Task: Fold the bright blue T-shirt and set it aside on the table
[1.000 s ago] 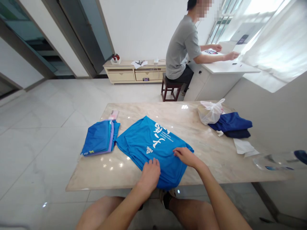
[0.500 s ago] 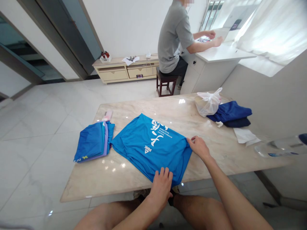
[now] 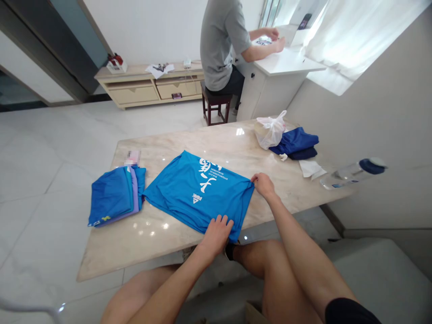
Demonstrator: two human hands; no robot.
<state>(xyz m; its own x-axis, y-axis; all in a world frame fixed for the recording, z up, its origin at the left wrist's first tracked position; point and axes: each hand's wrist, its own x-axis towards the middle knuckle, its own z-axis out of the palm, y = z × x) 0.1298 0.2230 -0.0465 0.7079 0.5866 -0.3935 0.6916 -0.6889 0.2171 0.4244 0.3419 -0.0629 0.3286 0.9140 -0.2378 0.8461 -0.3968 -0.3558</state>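
Your left hand [image 3: 216,232] lies flat, fingers spread and released, pressing the near corner of the blue shirt [image 3: 197,193] down by the near edge of the worktop [image 3: 135,243]. Your right hand [image 3: 263,184] sits at the shirt's right corner, its fingers curled onto the fabric edge; you cannot tell whether they pinch the cloth or only rest on it. The shirt lies spread out and partly folded on the middle of the worktop, its white lettering facing up.

Just to the left of the shirt, a stack of folded blue clothes [image 3: 114,195] rests on the worktop, close to the shirt's left corner. Beyond the stack, a small blurred item [image 3: 132,157] lies near the far left edge.

On the right side, a sheet of white paper [image 3: 312,168] lies flat, and a clear bottle with a dark blue cap [image 3: 353,173] lies on its side at the right edge. Further back, a dark blue garment [image 3: 297,143] is heaped beside a white plastic bag [image 3: 270,130], the two touching.

Past the worktop, another person [image 3: 222,45] sits on a dark stool [image 3: 216,105] at a white desk [image 3: 276,76], both hands on it. A low cabinet [image 3: 148,87] stands against the far wall.
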